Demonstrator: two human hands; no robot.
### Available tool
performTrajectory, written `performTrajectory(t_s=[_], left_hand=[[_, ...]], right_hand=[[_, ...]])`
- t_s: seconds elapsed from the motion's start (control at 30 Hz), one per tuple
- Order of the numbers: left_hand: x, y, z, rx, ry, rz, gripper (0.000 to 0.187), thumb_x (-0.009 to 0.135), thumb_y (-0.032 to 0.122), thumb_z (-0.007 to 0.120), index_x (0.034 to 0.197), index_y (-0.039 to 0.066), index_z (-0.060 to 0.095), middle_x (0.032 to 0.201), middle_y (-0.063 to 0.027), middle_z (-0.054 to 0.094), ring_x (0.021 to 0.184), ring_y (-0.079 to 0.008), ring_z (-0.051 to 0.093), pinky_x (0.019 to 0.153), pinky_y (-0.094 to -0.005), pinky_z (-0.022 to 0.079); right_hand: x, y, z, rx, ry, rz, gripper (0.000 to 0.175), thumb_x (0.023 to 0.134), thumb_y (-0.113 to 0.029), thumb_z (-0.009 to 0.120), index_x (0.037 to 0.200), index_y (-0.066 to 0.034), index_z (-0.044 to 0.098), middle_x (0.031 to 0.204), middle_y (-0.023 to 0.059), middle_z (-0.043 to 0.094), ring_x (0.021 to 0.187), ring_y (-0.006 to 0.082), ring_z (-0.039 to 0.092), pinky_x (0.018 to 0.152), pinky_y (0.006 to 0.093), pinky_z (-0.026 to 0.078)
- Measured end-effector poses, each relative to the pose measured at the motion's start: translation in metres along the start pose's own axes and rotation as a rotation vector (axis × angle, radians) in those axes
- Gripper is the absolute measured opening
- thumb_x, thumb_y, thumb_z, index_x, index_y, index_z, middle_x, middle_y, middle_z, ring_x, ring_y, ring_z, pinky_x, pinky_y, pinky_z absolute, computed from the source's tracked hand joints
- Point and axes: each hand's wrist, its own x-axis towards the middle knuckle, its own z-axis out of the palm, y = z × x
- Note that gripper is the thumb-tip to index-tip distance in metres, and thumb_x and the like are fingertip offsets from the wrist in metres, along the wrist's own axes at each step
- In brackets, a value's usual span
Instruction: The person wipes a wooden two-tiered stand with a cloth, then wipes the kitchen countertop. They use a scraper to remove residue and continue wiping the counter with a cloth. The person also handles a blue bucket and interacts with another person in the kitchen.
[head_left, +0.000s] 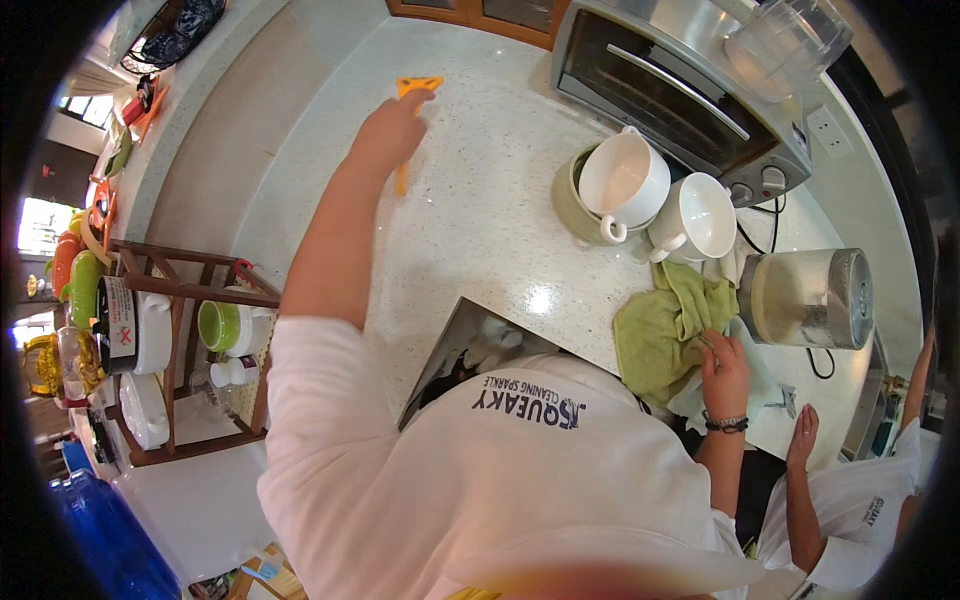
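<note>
My left hand (394, 133) is wrapped around the handle of an orange scraper (418, 84), its wide head pointing away from me over the speckled white countertop (480, 172). Whether the scraper's edge touches the surface, I cannot tell. At the right, near the counter's front edge, my right hand (724, 371) pinches a crumpled green cloth (649, 330). A paler cloth (750, 375) lies partly under that hand. Beyond the green cloth is a white two-handled cup (705, 217); another white cup (622, 176) rests in a pale green bowl (568, 191).
A toaster oven (667, 90) carries a clear plastic container (787, 45) at the back right. A clear canister (806, 296) with a metallic end stands near cables. A brown wooden rack (172, 360) holds dishes at left. A co-worker's hand (802, 439) is near the counter at right.
</note>
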Motion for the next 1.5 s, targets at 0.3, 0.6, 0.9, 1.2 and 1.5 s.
performTrajectory(t_s=[0.3, 0.6, 0.9, 1.2, 1.5], left_hand=[[-0.117, -0.034, 0.020, 0.062, -0.153, -0.086, 0.052, 0.086, 0.019, 0.046, 0.133, 0.009, 0.025, 0.092, -0.0247, 0.058, 0.086, -0.0365, 0.057, 0.077, -0.0421, 0.044], [0.059, -0.008, 0.030, 0.227, 0.063, -0.008, 0.039, 0.089, 0.023, 0.038, 0.124, 0.005, 0.040, 0.101, -0.0228, 0.057, 0.093, -0.0350, 0.055, 0.080, -0.0411, 0.044], [-0.008, -0.015, 0.012, 0.270, -0.143, 0.066, 0.038, 0.088, 0.023, 0.040, 0.123, 0.008, 0.039, 0.090, -0.0201, 0.060, 0.083, -0.0342, 0.058, 0.073, -0.0427, 0.046], [0.033, 0.032, 0.026, 0.339, -0.099, 0.095, 0.040, 0.089, 0.022, 0.042, 0.126, 0.008, 0.038, 0.101, -0.0209, 0.058, 0.090, -0.0317, 0.058, 0.079, -0.0383, 0.046], [0.020, 0.044, 0.033, 0.240, -0.123, 0.175, 0.038, 0.089, 0.021, 0.041, 0.125, 0.009, 0.039, 0.098, -0.0211, 0.059, 0.090, -0.0324, 0.058, 0.080, -0.0396, 0.045]], right_hand=[[-0.039, 0.052, 0.012, -0.112, 0.202, 0.131, 0.036, 0.076, -0.001, 0.054, 0.112, -0.0047, 0.053, 0.109, 0.0201, 0.047, 0.101, 0.0344, 0.047, 0.086, 0.0402, 0.039], [-0.046, 0.062, 0.063, -0.209, 0.261, 0.214, 0.041, 0.077, -0.008, 0.050, 0.117, -0.0052, 0.048, 0.117, 0.0224, 0.042, 0.106, 0.0380, 0.042, 0.090, 0.0452, 0.033], [-0.044, 0.061, 0.061, -0.241, 0.229, 0.257, 0.042, 0.076, -0.009, 0.049, 0.118, -0.0055, 0.047, 0.118, 0.0223, 0.042, 0.107, 0.0374, 0.042, 0.091, 0.0448, 0.033], [-0.044, 0.061, 0.062, -0.254, 0.247, 0.252, 0.043, 0.075, -0.008, 0.049, 0.118, -0.0062, 0.048, 0.116, 0.0216, 0.044, 0.106, 0.0372, 0.043, 0.090, 0.0448, 0.034], [-0.044, 0.061, 0.061, -0.248, 0.246, 0.240, 0.041, 0.075, -0.009, 0.049, 0.117, -0.0060, 0.049, 0.115, 0.0218, 0.044, 0.105, 0.0371, 0.043, 0.088, 0.0445, 0.036]])
